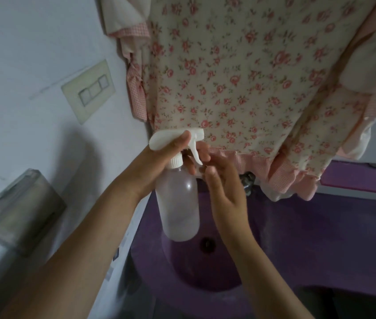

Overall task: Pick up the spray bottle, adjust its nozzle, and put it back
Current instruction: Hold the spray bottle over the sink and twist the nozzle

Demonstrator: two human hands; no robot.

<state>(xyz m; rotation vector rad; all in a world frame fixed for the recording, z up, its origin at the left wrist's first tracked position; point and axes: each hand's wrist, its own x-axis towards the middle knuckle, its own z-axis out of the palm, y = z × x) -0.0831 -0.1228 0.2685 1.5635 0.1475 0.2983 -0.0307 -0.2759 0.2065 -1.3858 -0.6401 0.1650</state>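
Nearest the camera, two bare forearms reach forward over a purple sink [274,261]. The left hand [159,157] is wrapped around the neck and white trigger head of the spray bottle [177,203], its fingers closed under the head, so the bottle hangs upright in the air above the basin and touches nothing else. The pick-up is therefore done. The right hand [224,194] is held loosely open just beside the trigger, fingertips near the lever and gripping nothing; judging from this, the nozzle adjustment is either about to begin or under way, and the return of the bottle is still ahead. The nozzle [198,132] points to the right, toward the floral curtain [251,77] hanging behind, and its setting cannot be read. Whether any fingertip actually touches the trigger is unclear, as the fingers overlap and blur. The tap [248,180] is mostly hidden behind the right hand. Where the bottle stood is not evident. On the wall to the left are a clear dispenser [19,210] and a switch plate [89,90].
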